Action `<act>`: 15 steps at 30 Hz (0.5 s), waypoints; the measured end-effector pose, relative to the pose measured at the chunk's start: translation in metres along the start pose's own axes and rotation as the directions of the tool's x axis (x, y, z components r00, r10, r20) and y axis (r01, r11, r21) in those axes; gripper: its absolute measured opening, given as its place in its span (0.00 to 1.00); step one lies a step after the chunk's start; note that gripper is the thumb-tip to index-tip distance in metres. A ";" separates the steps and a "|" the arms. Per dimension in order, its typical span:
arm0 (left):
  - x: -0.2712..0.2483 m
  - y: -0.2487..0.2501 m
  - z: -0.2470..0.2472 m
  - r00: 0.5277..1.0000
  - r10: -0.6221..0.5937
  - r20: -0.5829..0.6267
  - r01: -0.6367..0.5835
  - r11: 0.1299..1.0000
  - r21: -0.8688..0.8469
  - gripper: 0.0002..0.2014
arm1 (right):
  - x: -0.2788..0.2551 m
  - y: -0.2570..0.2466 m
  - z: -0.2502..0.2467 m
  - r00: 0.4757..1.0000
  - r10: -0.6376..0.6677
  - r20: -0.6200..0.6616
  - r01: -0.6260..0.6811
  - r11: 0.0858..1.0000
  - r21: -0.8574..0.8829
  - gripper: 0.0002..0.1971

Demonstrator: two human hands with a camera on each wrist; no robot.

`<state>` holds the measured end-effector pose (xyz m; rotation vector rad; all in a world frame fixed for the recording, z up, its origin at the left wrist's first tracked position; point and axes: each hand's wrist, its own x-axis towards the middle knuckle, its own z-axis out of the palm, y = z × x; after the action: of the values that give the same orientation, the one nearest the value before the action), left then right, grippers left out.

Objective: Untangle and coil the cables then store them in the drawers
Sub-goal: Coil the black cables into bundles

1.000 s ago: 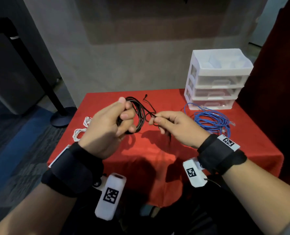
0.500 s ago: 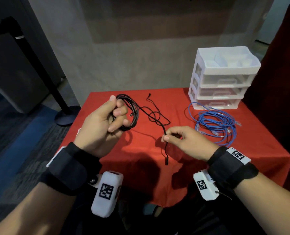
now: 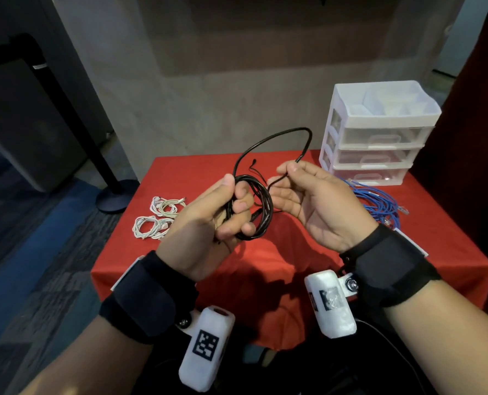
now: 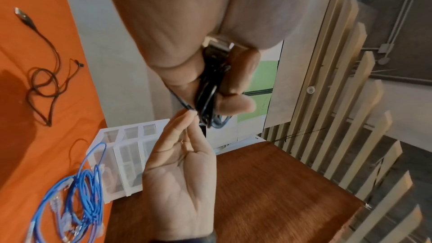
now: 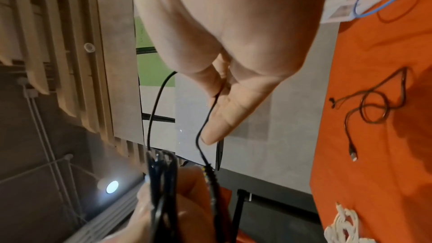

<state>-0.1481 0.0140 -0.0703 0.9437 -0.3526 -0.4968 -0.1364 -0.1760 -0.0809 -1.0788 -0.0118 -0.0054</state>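
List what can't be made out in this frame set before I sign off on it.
- Drawer contents: the drawer unit has frosted fronts in the head view, and is cut off by the edge in the right wrist view.
- Left hand's grip inside the black cable coil: its own fingers cover it in the head view and it is blurred in the right wrist view.
- Blue cable: the right hand hides part.

red table (image 3: pixel 425 252) | on it: drawer unit (image 3: pixel 379 132), blue cable (image 3: pixel 379 203), white cables (image 3: pixel 157 218), thin blk cable (image 4: pixel 44 84)
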 end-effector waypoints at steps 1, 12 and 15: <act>0.000 -0.001 0.000 1.000 0.002 0.007 -0.002 1.000 0.008 0.14 | -0.002 0.000 0.002 1.000 0.015 0.014 -0.015 1.000 0.001 0.10; 0.001 -0.026 -0.008 0.963 0.253 -0.089 -0.182 0.859 0.479 0.16 | -0.022 0.004 0.018 0.985 0.158 0.065 -0.144 0.972 -0.187 0.09; 0.005 -0.033 -0.010 0.931 0.336 -0.144 -0.216 0.823 0.525 0.14 | -0.025 0.006 0.021 0.982 0.186 0.045 -0.172 0.962 -0.213 0.07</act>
<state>-0.1473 0.0019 -0.1025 1.4185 -0.4097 -0.0107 -0.1613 -0.1551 -0.0764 -1.2860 0.0289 0.1956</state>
